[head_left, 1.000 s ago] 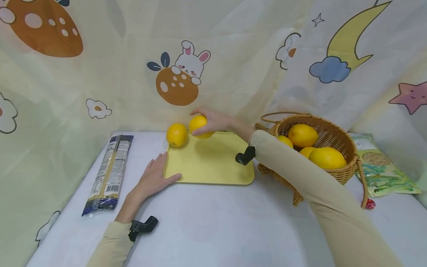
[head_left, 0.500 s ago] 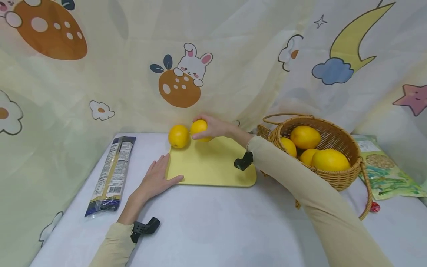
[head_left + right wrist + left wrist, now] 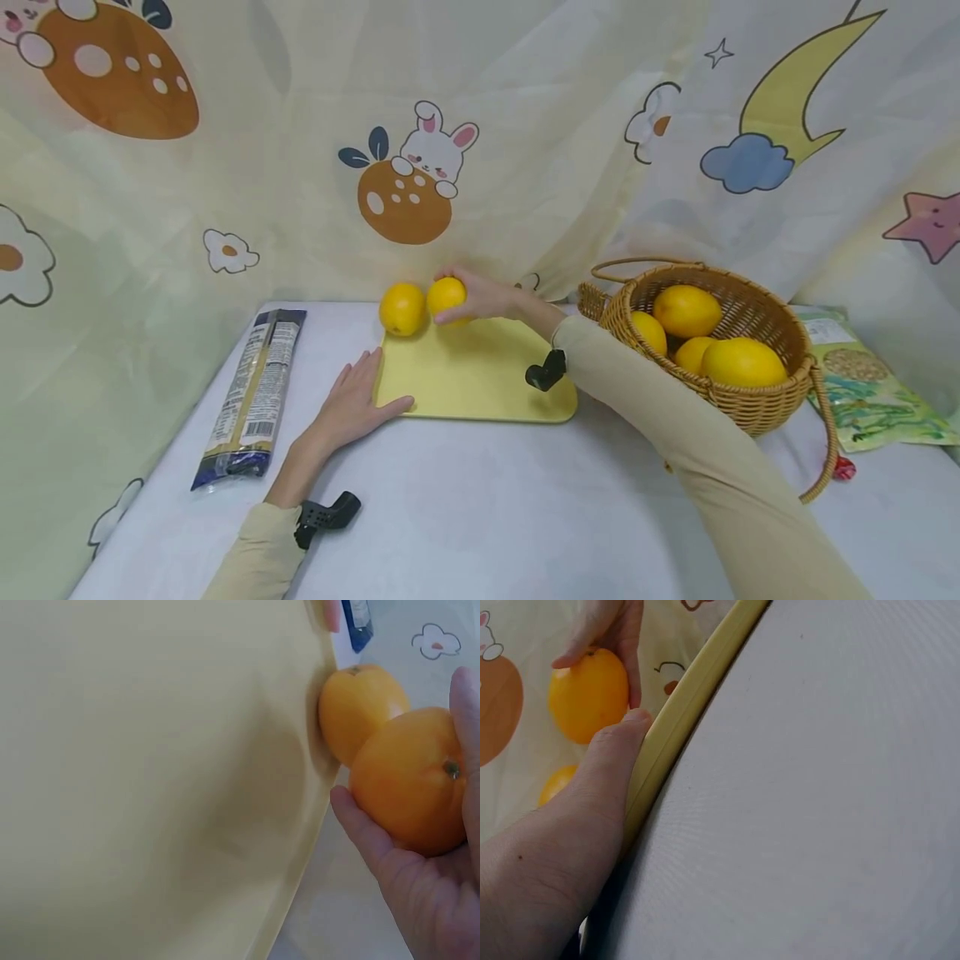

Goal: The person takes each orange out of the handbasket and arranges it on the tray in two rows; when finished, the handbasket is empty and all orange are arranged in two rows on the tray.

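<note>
My right hand [image 3: 480,296] grips an orange [image 3: 447,299] from its right side, thumb toward me, over the back left part of a yellow tray [image 3: 480,375]. A second orange [image 3: 402,309] sits at the tray's back left corner, just left of the held one. In the right wrist view the held orange [image 3: 411,784] overlaps the other orange [image 3: 358,709]; whether it touches the tray I cannot tell. My left hand [image 3: 352,404] lies with straight fingers along the tray's left side, its thumb [image 3: 611,757] at the front edge.
At right stands a wicker basket [image 3: 757,408] with several yellow fruits [image 3: 742,362], its handle loop hanging at the front. Behind it lies a green bag [image 3: 862,383]; a small red item [image 3: 844,468] is nearby. A long packet [image 3: 251,400] lies at left. A printed curtain [image 3: 540,167] borders the back.
My right hand has lowered the held orange a little toward the tray, beside the other orange. The left hand stays in place. The head view has shifted slightly.
</note>
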A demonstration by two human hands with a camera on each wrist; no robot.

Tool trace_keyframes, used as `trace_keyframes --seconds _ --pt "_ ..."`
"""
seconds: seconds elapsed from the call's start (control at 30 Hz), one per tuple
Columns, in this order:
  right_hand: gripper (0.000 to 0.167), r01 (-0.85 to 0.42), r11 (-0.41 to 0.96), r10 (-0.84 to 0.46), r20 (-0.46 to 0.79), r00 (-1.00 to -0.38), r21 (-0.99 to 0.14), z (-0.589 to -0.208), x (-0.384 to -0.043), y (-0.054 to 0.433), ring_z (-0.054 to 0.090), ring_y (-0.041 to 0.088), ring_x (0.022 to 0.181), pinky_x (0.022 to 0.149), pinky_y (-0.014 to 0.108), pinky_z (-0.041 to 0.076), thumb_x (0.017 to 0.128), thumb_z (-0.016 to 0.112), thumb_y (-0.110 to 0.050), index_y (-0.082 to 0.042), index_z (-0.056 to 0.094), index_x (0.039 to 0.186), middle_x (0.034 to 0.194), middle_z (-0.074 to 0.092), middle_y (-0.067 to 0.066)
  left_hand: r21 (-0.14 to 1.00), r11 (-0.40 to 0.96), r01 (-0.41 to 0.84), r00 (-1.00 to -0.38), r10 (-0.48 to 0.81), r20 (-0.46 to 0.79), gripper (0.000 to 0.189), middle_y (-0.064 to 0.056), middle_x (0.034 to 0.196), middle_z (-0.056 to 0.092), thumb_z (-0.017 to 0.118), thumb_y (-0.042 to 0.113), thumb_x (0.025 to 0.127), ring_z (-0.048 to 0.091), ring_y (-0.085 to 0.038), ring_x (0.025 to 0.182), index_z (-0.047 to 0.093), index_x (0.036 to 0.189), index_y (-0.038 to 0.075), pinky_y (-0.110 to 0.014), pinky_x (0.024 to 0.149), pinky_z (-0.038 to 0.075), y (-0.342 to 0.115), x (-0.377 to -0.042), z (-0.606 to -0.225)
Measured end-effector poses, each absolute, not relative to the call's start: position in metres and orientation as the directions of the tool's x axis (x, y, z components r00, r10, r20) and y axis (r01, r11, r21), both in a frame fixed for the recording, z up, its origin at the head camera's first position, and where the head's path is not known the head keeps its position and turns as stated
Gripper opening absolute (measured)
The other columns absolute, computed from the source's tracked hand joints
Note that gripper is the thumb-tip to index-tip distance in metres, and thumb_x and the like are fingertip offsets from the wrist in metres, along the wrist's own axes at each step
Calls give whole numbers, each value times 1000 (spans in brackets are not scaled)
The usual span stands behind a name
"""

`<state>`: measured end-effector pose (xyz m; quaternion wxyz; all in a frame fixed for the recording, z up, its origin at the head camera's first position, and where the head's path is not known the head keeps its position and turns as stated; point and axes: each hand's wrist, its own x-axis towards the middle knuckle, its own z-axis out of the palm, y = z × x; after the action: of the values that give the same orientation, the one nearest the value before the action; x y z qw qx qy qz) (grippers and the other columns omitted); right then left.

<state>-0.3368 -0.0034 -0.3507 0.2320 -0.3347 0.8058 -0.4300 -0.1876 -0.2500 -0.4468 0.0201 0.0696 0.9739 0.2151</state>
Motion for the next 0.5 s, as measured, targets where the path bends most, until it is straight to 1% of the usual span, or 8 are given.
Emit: trace_keyframes --seconds 0.13,0.3,0.4,0.5 --pt "71 -359 425 -741 -91 -666 -831 -356 -336 -3 50 25 110 88 32 49 85 74 -27 -14 32 141 133 41 10 425 896 127 -989 146 -12 111 -20 162 16 55 72 82 12 -37 151 11 155 1 -55 123 6 -249 -187 -447" --pt "74 -406 486 -727 -100 -680 -774 -360 -337 -4 38 27 121 96 38 44 88 70 -34 -16 27 146 140 34 12 428 896 122 -989 144 -20 111 -20 162 16 55 72 82 12 -38 151 11 155 1 -55 123 6 -249 -187 -446" --pt "75 -437 527 -702 -84 -707 -729 -361 -335 -8 33 29 124 99 41 41 86 72 -36 -15 31 145 143 33 15 426 897 117 -990 140 -22 111 -20 162 16 55 72 82 12 -38 151 12 155 1 -55 123 6 -249 -187 -446" --pt "76 -474 561 -667 -31 -745 -679 -363 -334 -13 35 30 125 101 43 42 82 77 -36 -12 38 143 142 37 17 425 897 119 -990 141 -19 111 -20 162 16 55 72 82 12 -37 151 11 155 1 -55 124 6 -249 -187 -445"
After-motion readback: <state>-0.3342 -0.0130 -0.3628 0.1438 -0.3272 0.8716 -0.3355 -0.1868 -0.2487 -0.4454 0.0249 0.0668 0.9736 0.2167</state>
